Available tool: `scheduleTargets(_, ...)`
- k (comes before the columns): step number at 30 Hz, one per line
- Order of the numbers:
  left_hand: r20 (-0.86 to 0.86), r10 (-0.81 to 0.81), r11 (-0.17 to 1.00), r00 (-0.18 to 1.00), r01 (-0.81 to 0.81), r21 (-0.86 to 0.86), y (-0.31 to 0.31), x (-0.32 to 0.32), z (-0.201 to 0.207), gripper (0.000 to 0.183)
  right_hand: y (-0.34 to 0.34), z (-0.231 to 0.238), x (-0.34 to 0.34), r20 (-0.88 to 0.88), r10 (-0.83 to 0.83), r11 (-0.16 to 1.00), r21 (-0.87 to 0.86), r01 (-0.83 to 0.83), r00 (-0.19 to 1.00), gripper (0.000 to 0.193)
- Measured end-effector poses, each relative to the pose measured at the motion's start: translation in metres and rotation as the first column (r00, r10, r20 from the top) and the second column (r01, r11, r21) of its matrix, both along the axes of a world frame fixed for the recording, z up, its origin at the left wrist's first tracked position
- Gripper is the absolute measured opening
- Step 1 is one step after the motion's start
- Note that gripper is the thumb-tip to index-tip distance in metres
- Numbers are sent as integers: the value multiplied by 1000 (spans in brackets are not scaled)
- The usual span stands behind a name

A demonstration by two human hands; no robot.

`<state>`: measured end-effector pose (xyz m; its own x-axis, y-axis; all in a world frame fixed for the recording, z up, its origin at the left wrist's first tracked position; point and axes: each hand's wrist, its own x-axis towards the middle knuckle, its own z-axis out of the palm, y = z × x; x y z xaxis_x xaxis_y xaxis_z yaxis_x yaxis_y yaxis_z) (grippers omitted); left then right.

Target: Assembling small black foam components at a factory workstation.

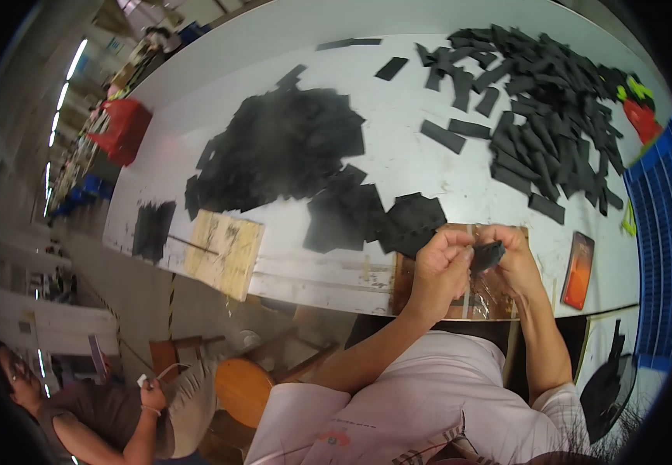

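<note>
Left grip (438, 270) on black piece (488, 256), printed shirt (417, 399)

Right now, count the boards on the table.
2: the pale board at left and the brown board below the left hand and right hand. Others may hide under the black pieces.

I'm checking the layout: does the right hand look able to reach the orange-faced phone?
Probably yes: the orange-faced phone lies near the right hand, with nothing standing between them, though that hand is busy with a black piece.
</note>
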<state>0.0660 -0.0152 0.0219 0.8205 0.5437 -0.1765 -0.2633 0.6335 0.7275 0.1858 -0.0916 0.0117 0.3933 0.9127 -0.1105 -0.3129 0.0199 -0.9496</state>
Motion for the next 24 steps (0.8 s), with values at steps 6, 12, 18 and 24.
scheduleTargets(6, 227, -29, 841, 973, 146, -521, 11, 4, -16, 8, 1, 7, 0, -58, -35, 999, -24, 34, 998, 13)
scheduleTargets(12, 320, -55, 770, 946, 244, -589, 17, -2, -8, 12, 10, 17, 1, 105, 28, 995, -102, -17, 994, 19)
scheduleTargets(18, -156, 80, 923, 985, -14, 384, 2, -2, 7, 19, -2, -21, -2, -178, -5, 1000, -23, 1, 984, 18)
scheduleTargets(24, 30, 57, 491, 998, -54, 869, 19, -2, 14, 18, -10, 9, 0, 85, -76, 992, -99, 85, 993, 16)
